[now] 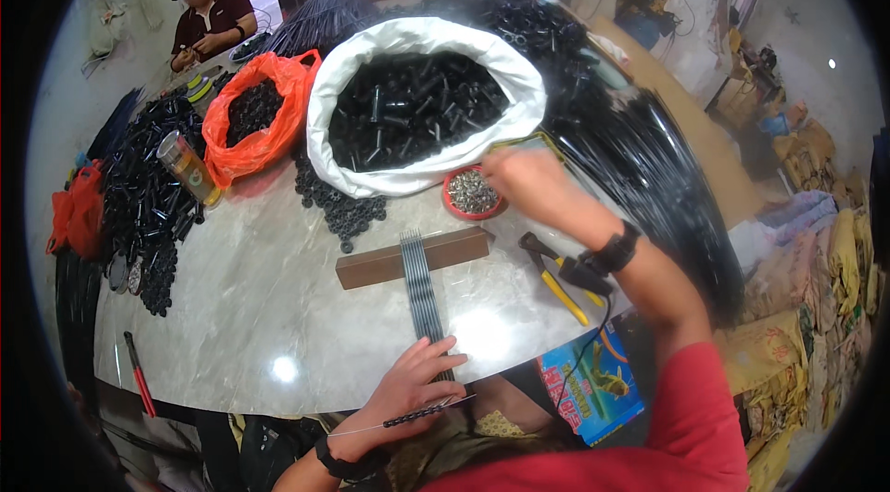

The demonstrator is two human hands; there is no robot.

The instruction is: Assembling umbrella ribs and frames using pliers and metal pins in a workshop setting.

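Observation:
My left hand rests near the table's front edge on the near end of a bundle of thin dark metal rods. It pinches a thin wire strung with small black beads. The rods lie across a brown wooden block. My right hand, blurred, reaches forward beside a small red dish of silvery metal bits, just in front of a big white sack of black plastic tubes. Whether its fingers hold anything cannot be told.
An orange bag of black parts, loose black rings, yellow-handled pliers and a red-handled tool lie on the marble table. Long black rods pile up at right. A person sits at the far end; another stands behind.

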